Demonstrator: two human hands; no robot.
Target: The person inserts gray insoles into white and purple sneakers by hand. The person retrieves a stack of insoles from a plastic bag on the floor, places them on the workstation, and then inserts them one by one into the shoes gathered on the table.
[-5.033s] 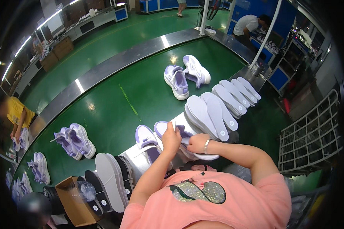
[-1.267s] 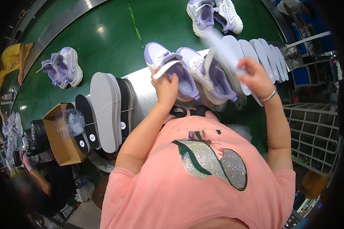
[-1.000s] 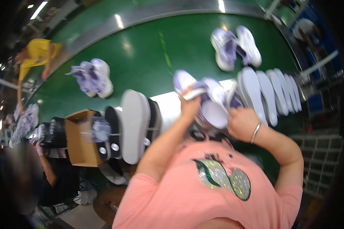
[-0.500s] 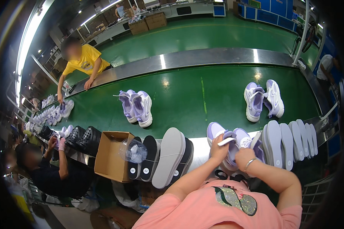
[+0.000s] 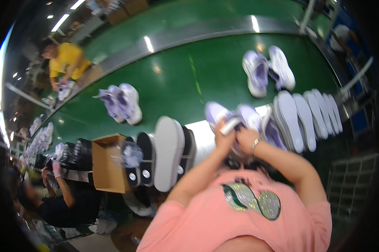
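Observation:
A white and lavender sneaker [image 5: 216,111] is in front of me at the near edge of the work surface, its toe pointing away. My left hand [image 5: 224,137] is closed on its opening, by the raised white tongue [image 5: 230,125]. My right hand [image 5: 247,138], with a bracelet at the wrist, bends its fingers down into the same opening; their tips and anything they hold are hidden. A second lavender sneaker [image 5: 249,116] lies just right of it, partly behind my right hand. Both hands are slightly blurred.
Pairs of lavender sneakers stand on the green belt, one at left [image 5: 120,103] and one at right [image 5: 267,69]. Grey insoles [image 5: 289,119] line up to my right. Black and grey insoles [image 5: 168,153], a cardboard box [image 5: 105,164] and a clear plastic container [image 5: 131,154] are left. Two co-workers are farther left.
The whole view has shifted and tilted, so the belt and shoes appear higher and farther left. Both my hands stay at the same sneaker. The yellow-shirted person now holds a shoe up close.

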